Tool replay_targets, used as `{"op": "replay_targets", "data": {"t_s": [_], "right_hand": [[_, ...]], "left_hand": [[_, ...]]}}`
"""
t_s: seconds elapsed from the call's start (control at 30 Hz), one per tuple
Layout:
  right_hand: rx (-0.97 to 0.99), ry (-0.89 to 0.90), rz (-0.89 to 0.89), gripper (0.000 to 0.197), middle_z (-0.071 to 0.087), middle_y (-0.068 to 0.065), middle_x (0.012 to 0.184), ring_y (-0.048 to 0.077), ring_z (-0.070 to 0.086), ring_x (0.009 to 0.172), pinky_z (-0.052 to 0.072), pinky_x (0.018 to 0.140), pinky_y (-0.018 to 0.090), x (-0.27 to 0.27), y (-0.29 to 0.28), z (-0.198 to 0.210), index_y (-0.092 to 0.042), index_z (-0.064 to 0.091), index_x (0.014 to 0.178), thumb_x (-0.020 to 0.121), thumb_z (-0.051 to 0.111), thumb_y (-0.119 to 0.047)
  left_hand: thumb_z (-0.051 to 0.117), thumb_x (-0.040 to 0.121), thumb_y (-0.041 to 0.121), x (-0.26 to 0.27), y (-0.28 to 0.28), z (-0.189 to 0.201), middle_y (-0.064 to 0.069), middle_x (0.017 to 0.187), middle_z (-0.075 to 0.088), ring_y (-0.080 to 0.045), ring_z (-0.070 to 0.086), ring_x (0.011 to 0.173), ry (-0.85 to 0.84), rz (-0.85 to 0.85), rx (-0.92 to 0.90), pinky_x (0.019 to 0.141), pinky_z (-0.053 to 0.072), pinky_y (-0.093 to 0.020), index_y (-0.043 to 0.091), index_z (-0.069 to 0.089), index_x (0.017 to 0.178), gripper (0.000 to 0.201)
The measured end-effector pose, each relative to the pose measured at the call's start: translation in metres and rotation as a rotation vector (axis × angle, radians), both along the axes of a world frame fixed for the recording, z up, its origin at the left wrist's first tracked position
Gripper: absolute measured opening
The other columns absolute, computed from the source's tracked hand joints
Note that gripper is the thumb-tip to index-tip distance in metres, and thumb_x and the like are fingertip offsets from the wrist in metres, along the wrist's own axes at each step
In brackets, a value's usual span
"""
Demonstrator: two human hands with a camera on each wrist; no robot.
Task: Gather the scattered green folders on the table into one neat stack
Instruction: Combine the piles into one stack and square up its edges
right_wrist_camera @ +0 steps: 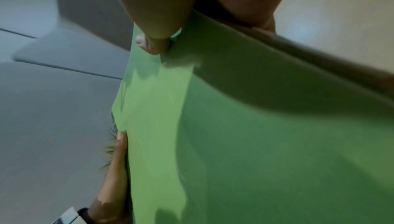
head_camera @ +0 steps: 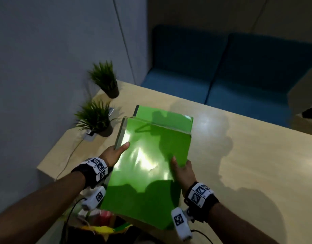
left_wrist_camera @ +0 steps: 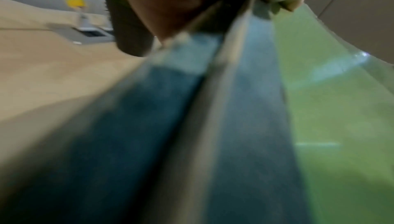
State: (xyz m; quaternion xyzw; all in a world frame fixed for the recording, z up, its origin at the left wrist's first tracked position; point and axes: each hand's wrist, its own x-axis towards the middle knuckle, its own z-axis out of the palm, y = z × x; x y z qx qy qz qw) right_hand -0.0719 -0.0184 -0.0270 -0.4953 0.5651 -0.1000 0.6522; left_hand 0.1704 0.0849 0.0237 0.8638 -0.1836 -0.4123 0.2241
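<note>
Fingers of both hands hidden beneath green folders (head_camera: 148, 166).

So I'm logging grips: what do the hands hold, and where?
Both hold the green folders: left hand grips the left long edge, right hand the right long edge, thumbs on top.

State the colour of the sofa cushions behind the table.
The padded sofa cushions are dark blue, seen best in the head view.
</note>
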Motion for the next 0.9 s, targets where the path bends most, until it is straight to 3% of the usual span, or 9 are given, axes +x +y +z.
{"op": "replay_targets", "data": {"t_s": [0.07, 0.13, 0.23, 0.33, 0.47, 0.63, 0.7, 0.8, 0.9], "right_hand": [[0.040, 0.021, 0.004, 0.109, 0.062, 0.007, 0.123, 0.032, 0.061, 0.110, 0.050, 0.093, 0.047, 0.014, 0.014, -0.010, -0.012, 0.046, 0.126, 0.054, 0.053, -0.093], [0.078, 0.041, -0.002, 0.084, 0.061, 0.009, 0.120, 0.029, 0.059, 0.103, 0.048, 0.088, 0.041, 0.028, 0.027, -0.007, -0.011, 0.046, 0.124, 0.074, 0.054, -0.078], [0.094, 0.115, -0.036, 0.058, 0.056, 0.011, 0.117, 0.027, 0.053, 0.098, 0.044, 0.084, 0.035, 0.040, 0.036, -0.011, -0.008, 0.043, 0.130, 0.095, 0.049, -0.054], [0.117, 0.136, -0.044, 0.062, 0.056, 0.015, 0.128, 0.027, 0.053, 0.100, 0.043, 0.086, 0.035, 0.048, 0.035, -0.017, -0.007, 0.042, 0.137, 0.096, 0.046, -0.054], [0.082, 0.231, -0.028, 0.071, 0.060, 0.016, 0.131, 0.033, 0.060, 0.109, 0.046, 0.087, 0.035, 0.058, 0.027, -0.026, -0.008, 0.055, 0.131, 0.092, 0.042, -0.065], [0.035, 0.356, 0.041, 0.096, 0.060, 0.021, 0.129, 0.036, 0.061, 0.110, 0.049, 0.091, 0.040, 0.064, 0.019, -0.041, -0.007, 0.058, 0.128, 0.078, 0.031, -0.085], [0.023, 0.370, 0.056, 0.104, 0.060, 0.021, 0.127, 0.035, 0.062, 0.109, 0.050, 0.090, 0.041, 0.066, 0.020, -0.041, -0.008, 0.059, 0.126, 0.070, 0.029, -0.089], [0.030, 0.368, 0.044, 0.110, 0.061, 0.017, 0.122, 0.034, 0.063, 0.106, 0.053, 0.089, 0.042, 0.069, 0.024, -0.039, -0.009, 0.059, 0.124, 0.052, 0.040, -0.089], [0.041, 0.304, 0.001, 0.086, 0.062, 0.013, 0.122, 0.033, 0.063, 0.108, 0.054, 0.093, 0.044, 0.072, 0.027, -0.023, -0.008, 0.055, 0.125, 0.062, 0.068, -0.066]], "left_hand": [[0.041, 0.063, 0.088, 0.015, 0.009, -0.004, -0.012, 0.092, 0.061, -0.025, 0.054, 0.090, 0.015, -0.032, 0.080, 0.079, 0.037, -0.032, 0.015, 0.057, 0.095, 0.081], [0.041, 0.066, 0.085, 0.032, 0.013, -0.010, 0.000, 0.070, 0.047, -0.022, 0.051, 0.079, 0.016, -0.046, 0.136, 0.078, 0.038, -0.034, 0.021, 0.045, 0.073, 0.065], [0.042, 0.076, 0.077, 0.050, 0.013, -0.022, 0.004, 0.068, 0.043, -0.023, 0.049, 0.082, 0.011, -0.091, 0.183, 0.077, 0.036, -0.032, 0.016, 0.045, 0.089, 0.063], [0.041, 0.050, 0.094, 0.065, 0.008, -0.034, -0.002, 0.077, 0.055, -0.027, 0.058, 0.087, 0.056, -0.143, 0.220, 0.083, 0.042, -0.035, 0.016, 0.053, 0.097, 0.092], [0.049, 0.074, 0.076, 0.069, -0.001, -0.036, -0.003, 0.070, 0.053, -0.020, 0.054, 0.068, 0.048, -0.093, 0.223, 0.071, 0.039, -0.032, 0.020, 0.048, 0.073, 0.056], [0.054, 0.070, 0.076, 0.069, -0.009, -0.038, -0.006, 0.074, 0.057, -0.022, 0.056, 0.069, -0.019, -0.037, 0.228, 0.057, 0.037, -0.028, 0.012, 0.055, 0.081, 0.065], [0.053, 0.070, 0.077, 0.071, -0.010, -0.038, -0.007, 0.075, 0.059, -0.024, 0.056, 0.070, -0.058, -0.046, 0.226, 0.059, 0.039, -0.029, 0.012, 0.057, 0.087, 0.067], [0.052, 0.068, 0.079, 0.080, -0.014, -0.039, -0.011, 0.091, 0.066, -0.030, 0.063, 0.087, -0.074, -0.105, 0.227, 0.078, 0.048, -0.033, 0.012, 0.065, 0.105, 0.078], [0.047, 0.073, 0.077, 0.081, -0.015, -0.036, -0.012, 0.094, 0.062, -0.031, 0.061, 0.091, -0.104, -0.160, 0.267, 0.079, 0.045, -0.031, 0.012, 0.064, 0.109, 0.076]]}}
